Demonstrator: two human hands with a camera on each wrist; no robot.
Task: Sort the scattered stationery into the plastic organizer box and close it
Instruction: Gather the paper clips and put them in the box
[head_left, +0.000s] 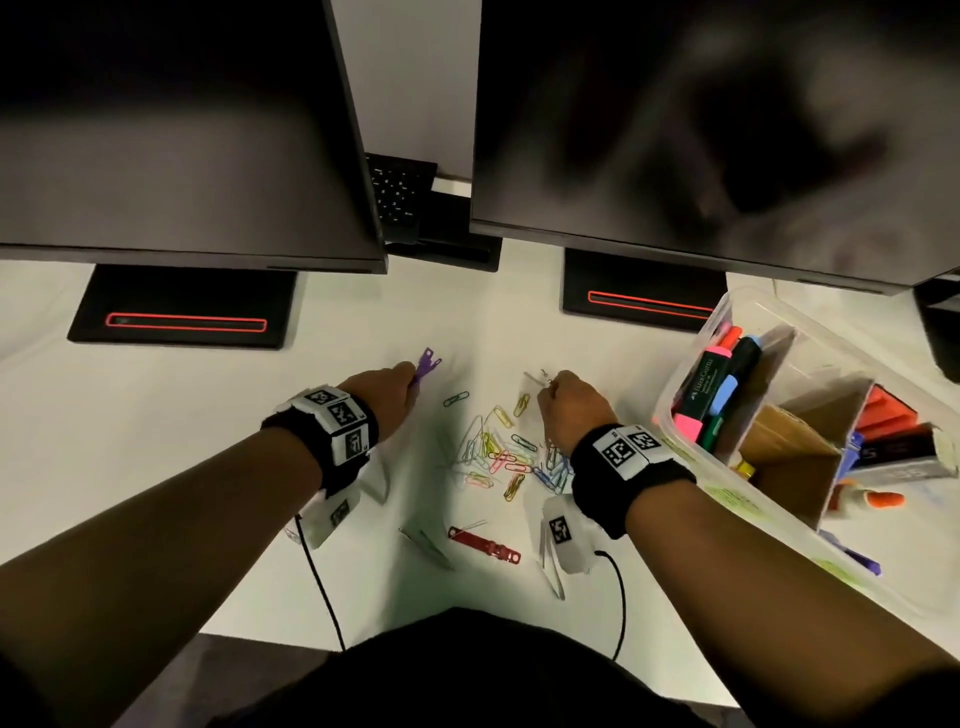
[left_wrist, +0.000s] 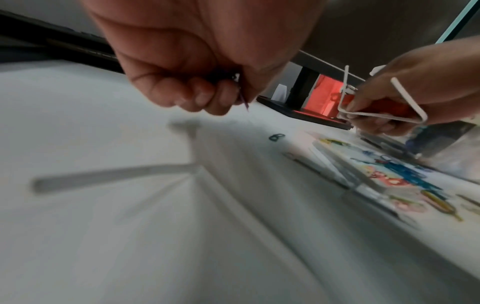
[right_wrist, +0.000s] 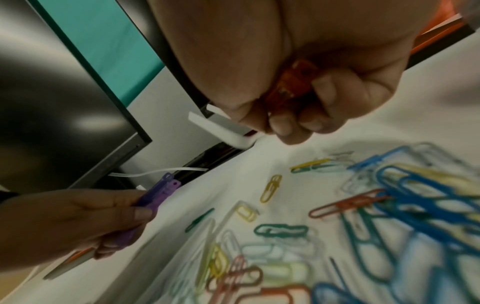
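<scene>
1. The plastic organizer box (head_left: 691, 387) sits open at the right edge of the table (head_left: 171, 415), near the right hand, probably so that gathered pieces travel a short way; highlighters (head_left: 724, 384) already stand in its far compartment.
2. The left hand (head_left: 387, 392) has its fingers (right_wrist: 141, 214) curled round a purple file fastener (right_wrist: 158, 194), apparently gathering like pieces before dropping them in.
3. The right hand (head_left: 569, 402) is closed on a white fastener strip (left_wrist: 381, 114) and an orange-red piece (right_wrist: 293, 82).
4. Coloured paper clips (head_left: 506, 452) lie heaped between the hands, a red file fastener (head_left: 483, 543) nearer.
5. The box lid and near corner are hard to trace; what the right palm hides is unclear.
</scene>
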